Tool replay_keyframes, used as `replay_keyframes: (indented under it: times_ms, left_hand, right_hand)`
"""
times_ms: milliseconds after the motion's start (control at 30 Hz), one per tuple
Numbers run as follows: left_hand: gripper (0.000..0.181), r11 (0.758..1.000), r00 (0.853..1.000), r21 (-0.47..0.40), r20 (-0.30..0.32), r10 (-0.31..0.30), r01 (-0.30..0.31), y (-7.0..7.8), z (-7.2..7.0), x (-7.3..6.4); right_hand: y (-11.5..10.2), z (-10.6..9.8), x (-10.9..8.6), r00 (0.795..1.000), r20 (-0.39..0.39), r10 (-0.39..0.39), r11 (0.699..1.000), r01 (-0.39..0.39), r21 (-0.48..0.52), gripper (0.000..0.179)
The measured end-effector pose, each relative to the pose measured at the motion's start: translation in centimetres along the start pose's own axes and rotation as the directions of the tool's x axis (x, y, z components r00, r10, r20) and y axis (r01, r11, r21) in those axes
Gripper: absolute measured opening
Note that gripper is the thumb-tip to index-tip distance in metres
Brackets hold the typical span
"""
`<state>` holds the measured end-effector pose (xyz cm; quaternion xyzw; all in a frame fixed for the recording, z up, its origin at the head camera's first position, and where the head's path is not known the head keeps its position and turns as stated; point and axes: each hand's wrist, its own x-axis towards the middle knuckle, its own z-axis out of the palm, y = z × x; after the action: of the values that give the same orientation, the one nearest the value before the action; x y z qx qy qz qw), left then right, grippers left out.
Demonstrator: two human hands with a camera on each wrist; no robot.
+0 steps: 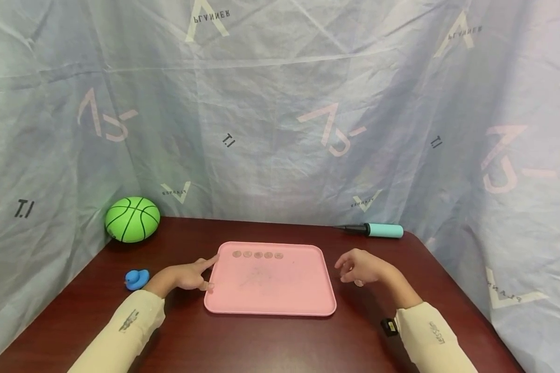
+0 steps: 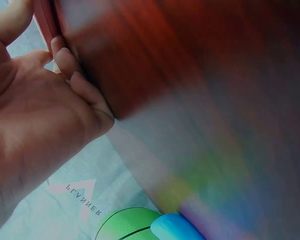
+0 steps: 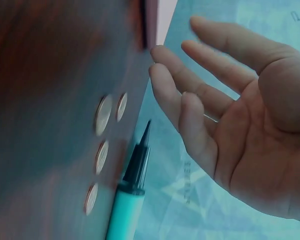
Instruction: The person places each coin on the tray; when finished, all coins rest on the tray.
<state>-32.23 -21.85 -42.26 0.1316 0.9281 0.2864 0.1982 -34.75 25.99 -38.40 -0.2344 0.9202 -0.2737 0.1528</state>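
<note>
A pink tray [image 1: 270, 290] lies on the table, with several coins [image 1: 258, 255] in a row near its far edge. My left hand [image 1: 190, 274] is at the tray's left rim, its thumb and forefinger spread and touching the rim, the other fingers bent against the table. To the right of the tray, my right hand [image 1: 365, 266] hovers over the table with its fingers loosely bent and nothing held. Below it, several loose coins [image 3: 103, 115] lie on the wood in the right wrist view; the hand mostly hides them in the head view.
A blue rubber duck [image 1: 137, 280] sits left of my left forearm. At the back left is a green ball [image 1: 133, 219]. A turquoise hand pump [image 1: 385, 230] lies at the back right of the dark wooden table [image 1: 270, 342]. Grey printed cloth [image 1: 270, 103] hangs around it.
</note>
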Motion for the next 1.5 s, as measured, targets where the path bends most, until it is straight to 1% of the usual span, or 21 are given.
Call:
replay_keyframes:
  times_ms: [100, 200, 267, 367, 433, 500, 700, 867, 1000, 1167, 1300, 1367, 1500]
  left_hand:
    - [0.093, 1.000, 1.000, 0.002, -0.001, 0.019, -0.019, 0.1, -0.1, 0.0]
    - [0.094, 1.000, 1.000, -0.008, 0.002, 0.023, -0.023, 0.1, -0.1, -0.1]
    - [0.095, 1.000, 1.000, -0.007, 0.001, 0.018, -0.018, 0.0, -0.1, -0.1]
    - [0.096, 1.000, 1.000, -0.007, 0.001, 0.014, -0.014, 0.0, 0.0, -0.1]
    - [0.095, 1.000, 1.000, -0.006, -0.003, 0.019, -0.019, 0.0, -0.1, -0.1]
    - [0.096, 1.000, 1.000, -0.012, -0.008, 0.022, -0.022, 0.0, -0.2, -0.1]
    - [0.095, 1.000, 1.000, -0.008, -0.003, 0.016, -0.016, 0.2, -0.2, -0.3]
    - [0.094, 1.000, 1.000, -0.004, 0.003, 0.008, -0.008, 0.2, -0.1, -0.3]
    - [0.095, 1.000, 1.000, -0.002, 0.003, 0.008, -0.008, 0.1, -0.1, -0.2]
    - [0.096, 1.000, 1.000, -0.003, 0.000, 0.004, -0.004, 0.2, -0.3, -0.2]
    - [0.097, 1.000, 1.000, -0.012, -0.002, 0.009, -0.009, 0.1, -0.3, -0.2]
    - [0.097, 1.000, 1.000, -0.016, -0.001, 0.012, -0.012, 0.0, -0.2, -0.1]
    - [0.097, 1.000, 1.000, -0.016, -0.004, 0.015, -0.015, 0.0, -0.2, -0.1]
  right_hand:
    - [0.9, -0.3, -0.8, 0.999, -0.031, 0.010, 0.998, -0.012, -0.055, 0.033]
    - [1.9, -0.2, -1.5, 0.997, -0.067, 0.022, 0.992, -0.030, -0.122, 0.027]
    - [2.5, -0.1, -1.9, 0.996, -0.079, 0.028, 0.989, -0.039, -0.141, 0.022]
    - [3.1, 0.0, -2.2, 0.996, -0.073, 0.054, 0.991, -0.062, -0.115, 0.018]
    - [3.4, 0.0, -2.2, 0.996, -0.068, 0.063, 0.993, -0.070, -0.093, 0.020]
    - [3.6, -0.1, -2.1, 0.995, -0.074, 0.059, 0.993, -0.066, -0.102, 0.021]
    - [4.2, 0.0, -1.7, 0.997, -0.077, 0.030, 0.986, -0.042, -0.158, 0.017]
    - [4.4, 0.2, -1.5, 0.997, -0.068, 0.035, 0.986, -0.045, -0.160, 0.018]
    - [4.5, 0.3, -1.4, 0.996, -0.066, 0.054, 0.989, -0.063, -0.132, 0.016]
    - [4.7, 0.2, -1.3, 0.997, -0.070, 0.036, 0.992, -0.044, -0.121, 0.016]
    - [4.9, 0.2, -1.4, 0.996, -0.072, 0.049, 0.991, -0.057, -0.119, 0.018]
    - [4.8, 0.2, -1.4, 0.996, -0.071, 0.054, 0.993, -0.061, -0.101, 0.020]
    - [4.7, 0.2, -1.4, 0.998, -0.062, 0.031, 0.997, -0.035, -0.073, 0.023]
